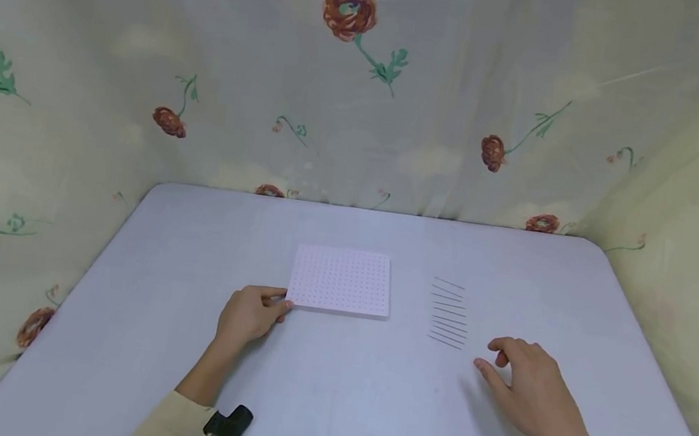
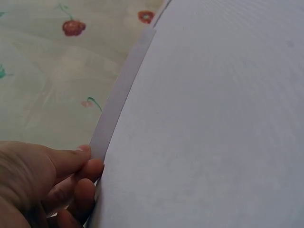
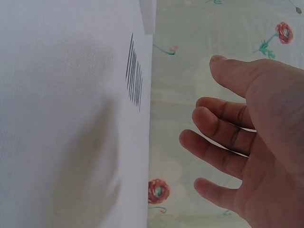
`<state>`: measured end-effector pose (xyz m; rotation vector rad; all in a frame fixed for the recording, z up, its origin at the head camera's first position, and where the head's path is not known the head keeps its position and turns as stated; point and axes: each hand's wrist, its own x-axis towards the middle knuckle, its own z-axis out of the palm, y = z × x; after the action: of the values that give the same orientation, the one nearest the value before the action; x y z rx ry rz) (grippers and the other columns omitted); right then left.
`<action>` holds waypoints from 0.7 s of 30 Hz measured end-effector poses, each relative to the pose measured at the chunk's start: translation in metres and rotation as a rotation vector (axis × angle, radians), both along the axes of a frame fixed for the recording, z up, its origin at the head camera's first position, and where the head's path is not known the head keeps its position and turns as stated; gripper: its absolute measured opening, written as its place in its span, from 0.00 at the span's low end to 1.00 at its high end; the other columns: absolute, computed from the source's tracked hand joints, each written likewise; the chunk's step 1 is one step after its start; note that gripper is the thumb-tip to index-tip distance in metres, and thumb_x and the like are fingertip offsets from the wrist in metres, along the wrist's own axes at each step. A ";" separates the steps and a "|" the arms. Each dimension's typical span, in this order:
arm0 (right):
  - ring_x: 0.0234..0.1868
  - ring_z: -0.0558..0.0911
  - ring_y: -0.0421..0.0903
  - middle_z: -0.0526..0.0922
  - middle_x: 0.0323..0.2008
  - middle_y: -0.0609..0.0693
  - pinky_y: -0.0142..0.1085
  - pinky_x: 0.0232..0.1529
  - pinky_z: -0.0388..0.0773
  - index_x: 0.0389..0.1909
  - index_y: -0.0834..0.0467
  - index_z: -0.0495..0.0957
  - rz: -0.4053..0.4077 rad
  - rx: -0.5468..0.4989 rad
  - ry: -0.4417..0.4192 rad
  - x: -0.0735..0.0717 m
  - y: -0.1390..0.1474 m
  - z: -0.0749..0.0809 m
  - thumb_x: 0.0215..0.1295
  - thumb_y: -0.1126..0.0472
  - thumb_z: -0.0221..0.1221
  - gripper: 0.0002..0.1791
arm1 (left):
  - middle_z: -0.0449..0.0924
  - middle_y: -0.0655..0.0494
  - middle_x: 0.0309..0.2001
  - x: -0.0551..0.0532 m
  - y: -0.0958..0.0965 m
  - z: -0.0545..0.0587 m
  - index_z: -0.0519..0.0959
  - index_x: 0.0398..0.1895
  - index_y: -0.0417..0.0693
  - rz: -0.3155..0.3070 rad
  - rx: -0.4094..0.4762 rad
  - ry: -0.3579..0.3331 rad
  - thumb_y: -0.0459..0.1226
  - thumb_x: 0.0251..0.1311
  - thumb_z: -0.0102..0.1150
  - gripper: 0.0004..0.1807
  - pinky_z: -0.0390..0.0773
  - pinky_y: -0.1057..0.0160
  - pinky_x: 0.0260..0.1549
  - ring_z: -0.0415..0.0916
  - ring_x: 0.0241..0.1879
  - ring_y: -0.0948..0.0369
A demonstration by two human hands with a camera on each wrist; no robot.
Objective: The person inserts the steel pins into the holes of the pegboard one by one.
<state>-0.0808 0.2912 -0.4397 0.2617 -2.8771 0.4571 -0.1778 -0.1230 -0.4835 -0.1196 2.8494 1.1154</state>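
Note:
A white rectangular board (image 1: 340, 280) with a grid of small dots or holes lies on the table. At its near left corner my left hand (image 1: 248, 315) holds it between thumb and fingers. The left wrist view shows the thumb and curled fingers (image 2: 84, 194) against the board's edge (image 2: 118, 90). Several thin dark needle-like sticks (image 1: 450, 313) lie in a column right of the board. To their near right my right hand (image 1: 531, 389) hovers above the table, fingers loosely bent, holding nothing. The right wrist view shows these sticks (image 3: 134, 76) apart from the fingers (image 3: 213, 152).
The white table (image 1: 326, 404) has rounded far corners. Flower-printed curtains (image 1: 400, 122) hang behind it and along both sides. Dark wrist devices (image 1: 229, 421) sit at both wrists.

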 end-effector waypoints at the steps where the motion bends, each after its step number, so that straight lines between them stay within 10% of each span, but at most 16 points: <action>1: 0.33 0.74 0.45 0.78 0.30 0.45 0.44 0.38 0.72 0.45 0.60 0.82 0.000 0.000 0.000 0.000 0.000 0.000 0.64 0.54 0.69 0.16 | 0.87 0.59 0.23 0.001 0.000 0.000 0.84 0.58 0.45 -0.002 0.006 0.000 0.45 0.65 0.67 0.22 0.64 0.66 0.17 0.70 0.16 0.64; 21: 0.41 0.82 0.53 0.84 0.38 0.50 0.53 0.46 0.78 0.49 0.61 0.82 -0.022 -0.053 -0.065 -0.004 0.007 -0.010 0.63 0.57 0.69 0.17 | 0.90 0.52 0.29 -0.005 -0.001 -0.006 0.80 0.61 0.39 -0.001 0.157 -0.036 0.44 0.62 0.70 0.27 0.71 0.66 0.22 0.76 0.10 0.64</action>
<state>-0.0848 0.2978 -0.4493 0.2104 -2.9229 0.5469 -0.1826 -0.1235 -0.4893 -0.1274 2.7174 1.3166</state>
